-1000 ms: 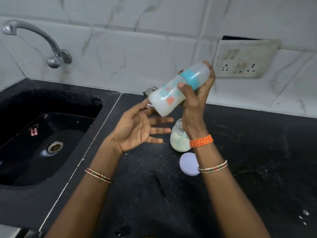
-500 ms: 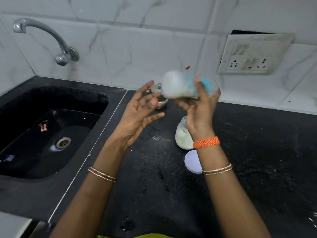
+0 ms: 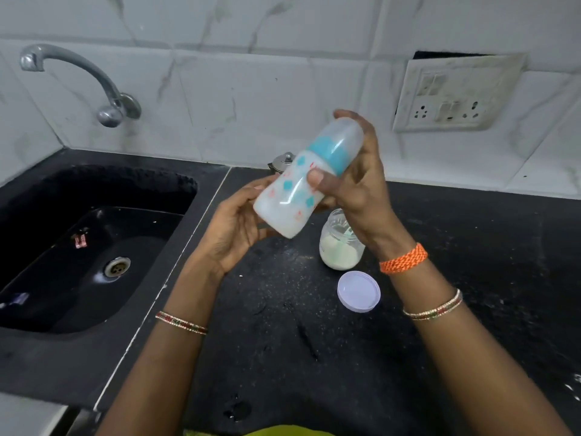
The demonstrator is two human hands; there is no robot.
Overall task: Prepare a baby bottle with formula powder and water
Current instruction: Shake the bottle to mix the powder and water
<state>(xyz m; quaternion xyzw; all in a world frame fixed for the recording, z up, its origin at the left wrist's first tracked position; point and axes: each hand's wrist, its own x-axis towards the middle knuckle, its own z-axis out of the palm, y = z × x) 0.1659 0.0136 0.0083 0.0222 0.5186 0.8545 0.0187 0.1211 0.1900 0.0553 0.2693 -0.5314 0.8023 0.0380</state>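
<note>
Black counter (image 3: 314,357): one bottle (image 3: 301,187), two hands.

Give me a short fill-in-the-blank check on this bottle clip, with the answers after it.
1. The bottle is gripped by the ____ hand.
2. The collar under the bottle's clear cap is ____ in colour.
3. The lid lies on the counter, ____ the jar.
4. The left hand is cupped at the bottle's ____.

Answers: right; blue; off; base
</note>
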